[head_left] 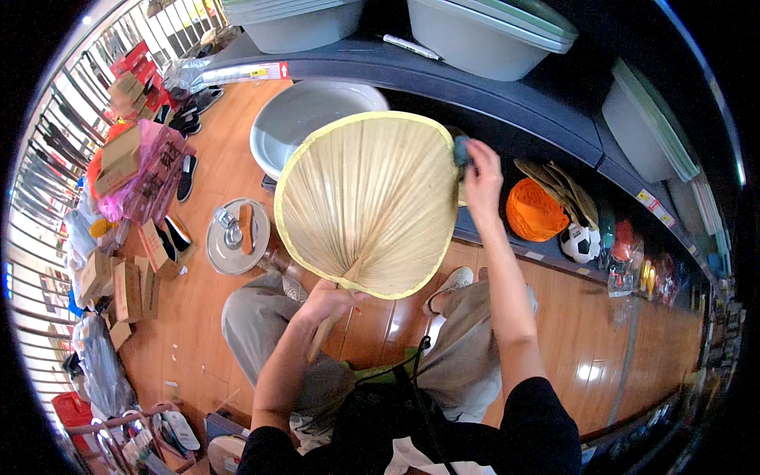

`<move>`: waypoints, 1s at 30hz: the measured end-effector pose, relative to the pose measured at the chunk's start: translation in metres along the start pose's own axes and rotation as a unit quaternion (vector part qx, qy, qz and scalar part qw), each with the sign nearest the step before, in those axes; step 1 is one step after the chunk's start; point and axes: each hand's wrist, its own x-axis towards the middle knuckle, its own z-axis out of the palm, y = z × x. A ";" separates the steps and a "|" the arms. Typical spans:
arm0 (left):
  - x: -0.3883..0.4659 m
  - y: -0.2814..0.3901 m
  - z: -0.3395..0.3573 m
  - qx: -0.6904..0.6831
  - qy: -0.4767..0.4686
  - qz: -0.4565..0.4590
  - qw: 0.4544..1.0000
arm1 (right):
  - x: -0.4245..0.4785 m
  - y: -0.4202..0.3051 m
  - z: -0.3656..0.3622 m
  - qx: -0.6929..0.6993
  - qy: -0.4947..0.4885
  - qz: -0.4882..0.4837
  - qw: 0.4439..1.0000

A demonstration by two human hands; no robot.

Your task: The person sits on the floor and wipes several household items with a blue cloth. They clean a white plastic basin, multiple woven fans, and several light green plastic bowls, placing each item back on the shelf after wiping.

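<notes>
A large palm-leaf hand fan (pixel 368 202) with a pale yellow bound edge is held up in front of me, its broad face towards the camera. Around the base of its handle my left hand (pixel 325 301) is closed. At the fan's right edge my right hand (pixel 484 178) grips a dark blue-green cloth or pad (pixel 461 151), which is partly hidden by the fingers. Whether the cloth touches the fan's rim or lies just behind it, I cannot tell. Behind the fan stands a pale round basin (pixel 264 139), partly covered by it.
A round lid (pixel 217 255) with a brown handle lies left on the wood floor. Shoe boxes (pixel 127 291) and bags line the left. A dark shelf (pixel 534 113) carries grey tubs (pixel 475 41) and a marker (pixel 409 46); below are an orange basket (pixel 534 211) and a ball (pixel 580 243).
</notes>
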 end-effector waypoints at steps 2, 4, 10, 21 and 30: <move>0.001 0.002 -0.002 0.044 0.008 -0.009 0.999 | 0.007 -0.025 -0.010 0.033 0.044 0.000 0.999; 0.005 -0.002 0.003 0.036 -0.021 0.001 0.999 | -0.012 -0.058 -0.011 0.076 0.013 -0.103 0.992; 0.012 -0.023 0.001 0.098 -0.005 -0.020 0.995 | -0.070 -0.137 0.013 0.137 -0.253 -0.336 0.897; 0.013 -0.032 0.003 0.257 -0.119 0.011 0.959 | 0.009 0.001 -0.008 0.049 0.025 0.001 0.999; 0.021 -0.034 0.008 0.244 -0.117 -0.014 0.963 | -0.033 -0.091 0.018 0.162 -0.142 -0.110 0.970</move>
